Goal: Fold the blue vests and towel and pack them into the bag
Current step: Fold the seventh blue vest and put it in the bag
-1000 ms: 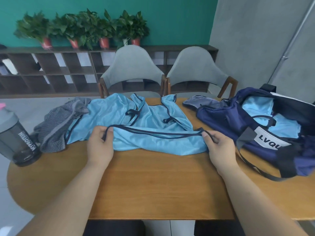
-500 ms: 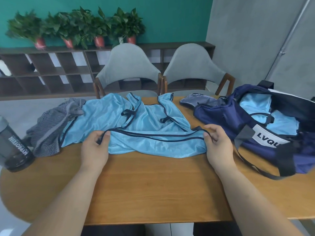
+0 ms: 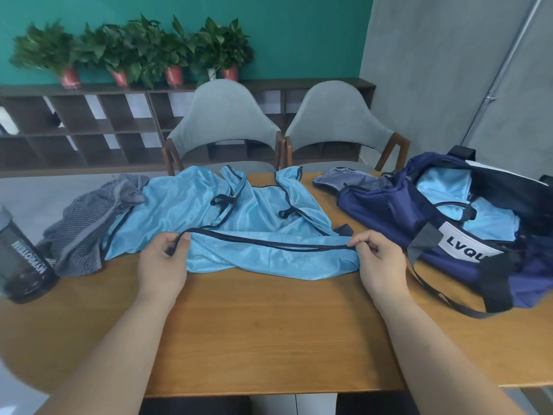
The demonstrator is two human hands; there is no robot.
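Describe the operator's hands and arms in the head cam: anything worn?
Nothing worn that shows. The left hand and right hand have no gloves, rings, watch or wristbands. The left forearm and right forearm are bare to the frame edge, with no sleeves or markings in view.

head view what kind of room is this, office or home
Probably an office meeting or break room, though I can't be sure: a wooden table with two matching grey chairs, and a long cubby shelf topped with a row of potted plants.

The bag label reads "LVQU"; the bottle reads "MYPROTEIN".
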